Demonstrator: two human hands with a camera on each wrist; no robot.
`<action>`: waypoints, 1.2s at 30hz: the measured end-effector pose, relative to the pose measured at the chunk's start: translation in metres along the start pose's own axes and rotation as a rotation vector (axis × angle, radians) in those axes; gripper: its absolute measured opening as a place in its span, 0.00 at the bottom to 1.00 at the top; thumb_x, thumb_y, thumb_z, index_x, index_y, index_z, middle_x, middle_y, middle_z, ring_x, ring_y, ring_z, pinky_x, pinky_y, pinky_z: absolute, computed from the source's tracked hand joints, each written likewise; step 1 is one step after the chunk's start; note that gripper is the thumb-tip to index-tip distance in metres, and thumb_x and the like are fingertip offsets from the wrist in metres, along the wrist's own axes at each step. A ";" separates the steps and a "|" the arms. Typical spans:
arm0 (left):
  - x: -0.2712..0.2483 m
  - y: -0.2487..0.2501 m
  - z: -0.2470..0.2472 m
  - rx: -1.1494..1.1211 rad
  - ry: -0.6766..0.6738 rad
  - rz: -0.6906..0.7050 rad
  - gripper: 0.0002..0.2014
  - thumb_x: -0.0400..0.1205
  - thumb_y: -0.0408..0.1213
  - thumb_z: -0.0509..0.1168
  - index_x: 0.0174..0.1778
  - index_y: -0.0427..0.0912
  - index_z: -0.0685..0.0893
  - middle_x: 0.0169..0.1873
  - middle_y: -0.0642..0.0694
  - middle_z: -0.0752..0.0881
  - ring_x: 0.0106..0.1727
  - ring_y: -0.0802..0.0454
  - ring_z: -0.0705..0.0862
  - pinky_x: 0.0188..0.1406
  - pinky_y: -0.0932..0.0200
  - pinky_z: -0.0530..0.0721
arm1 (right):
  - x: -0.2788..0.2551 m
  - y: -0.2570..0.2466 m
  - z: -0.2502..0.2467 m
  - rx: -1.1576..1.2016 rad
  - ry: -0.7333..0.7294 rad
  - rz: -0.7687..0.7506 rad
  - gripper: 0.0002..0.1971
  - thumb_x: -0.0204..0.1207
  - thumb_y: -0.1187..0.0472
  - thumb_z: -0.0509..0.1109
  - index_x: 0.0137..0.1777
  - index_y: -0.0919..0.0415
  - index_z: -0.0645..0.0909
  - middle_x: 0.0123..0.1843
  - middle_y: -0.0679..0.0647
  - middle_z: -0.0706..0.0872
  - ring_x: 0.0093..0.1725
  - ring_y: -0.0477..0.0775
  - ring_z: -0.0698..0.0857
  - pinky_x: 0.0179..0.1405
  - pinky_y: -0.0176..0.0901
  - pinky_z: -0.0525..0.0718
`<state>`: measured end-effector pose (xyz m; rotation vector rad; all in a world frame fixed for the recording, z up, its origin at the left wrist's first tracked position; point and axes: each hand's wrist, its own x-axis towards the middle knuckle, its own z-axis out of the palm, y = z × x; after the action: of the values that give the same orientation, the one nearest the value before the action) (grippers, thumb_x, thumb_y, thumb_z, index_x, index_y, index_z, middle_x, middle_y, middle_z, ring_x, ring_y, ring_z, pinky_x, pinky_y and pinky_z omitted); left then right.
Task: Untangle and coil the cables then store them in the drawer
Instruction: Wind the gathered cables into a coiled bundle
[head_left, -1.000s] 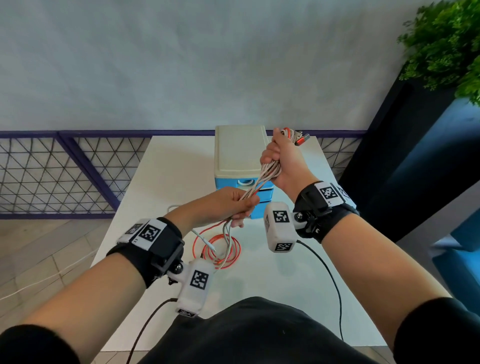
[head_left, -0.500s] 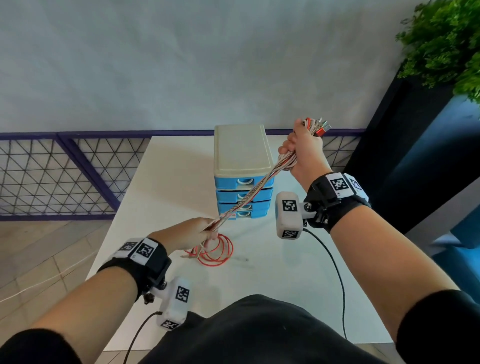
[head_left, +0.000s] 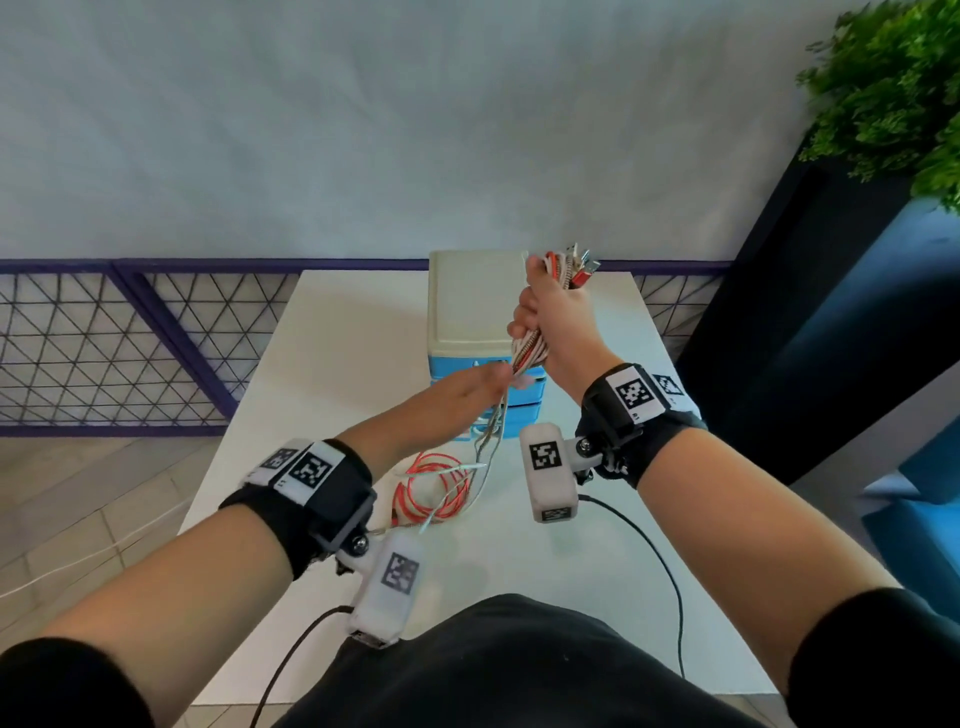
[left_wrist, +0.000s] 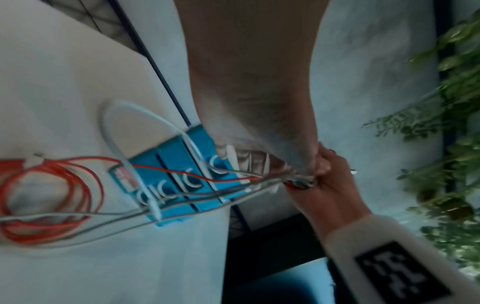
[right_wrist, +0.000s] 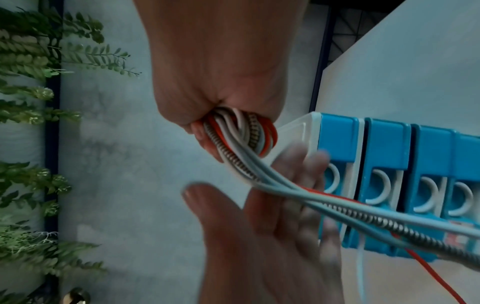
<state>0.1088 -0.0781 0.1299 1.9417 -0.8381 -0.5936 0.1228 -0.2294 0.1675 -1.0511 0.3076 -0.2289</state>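
My right hand (head_left: 553, 322) is raised in front of the drawer unit and grips a bundle of cables (head_left: 527, 348): white, red and metal-sprung ones. Their plug ends (head_left: 574, 267) stick out above the fist. In the right wrist view the bundle (right_wrist: 241, 131) leaves the fist and runs across my left hand (right_wrist: 272, 226), whose fingers are straight. That left hand (head_left: 475, 387) is just below the right one. The loose lengths hang down to a red coil (head_left: 431, 488) on the table. The blue drawer unit (head_left: 470, 306) with a cream top stands behind, its drawers closed.
The white table (head_left: 337, 338) ends at a purple mesh railing (head_left: 130, 338) on the left and back. A dark planter with green foliage (head_left: 893, 93) stands at the right. Black leads from the wrist cameras (head_left: 649, 561) trail over the near table edge.
My left hand slid down the cables to the table, then came back up to just under my right hand. The right hand swung out to the right and returned in front of the drawers.
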 end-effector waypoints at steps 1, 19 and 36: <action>0.002 0.009 0.001 -0.059 -0.022 -0.008 0.26 0.87 0.54 0.41 0.57 0.46 0.83 0.55 0.53 0.86 0.60 0.63 0.81 0.64 0.66 0.72 | 0.000 0.001 0.001 0.007 -0.011 0.004 0.14 0.84 0.56 0.66 0.37 0.55 0.69 0.20 0.47 0.64 0.16 0.44 0.64 0.16 0.37 0.71; 0.007 -0.004 -0.046 0.238 0.260 -0.021 0.07 0.81 0.40 0.66 0.38 0.43 0.83 0.28 0.48 0.81 0.32 0.52 0.76 0.34 0.56 0.72 | -0.003 -0.021 -0.028 -0.394 -0.360 0.175 0.10 0.85 0.57 0.62 0.46 0.62 0.77 0.33 0.55 0.88 0.29 0.50 0.86 0.33 0.42 0.87; 0.007 0.005 -0.034 0.120 0.349 -0.009 0.09 0.79 0.39 0.70 0.43 0.45 0.74 0.30 0.50 0.86 0.26 0.63 0.82 0.31 0.64 0.80 | -0.028 0.003 -0.027 -0.529 -0.659 0.408 0.06 0.81 0.74 0.64 0.46 0.68 0.81 0.38 0.58 0.88 0.36 0.51 0.89 0.46 0.46 0.90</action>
<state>0.1351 -0.0666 0.1494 2.0793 -0.6544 -0.2011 0.0872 -0.2403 0.1567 -1.4870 -0.0300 0.5924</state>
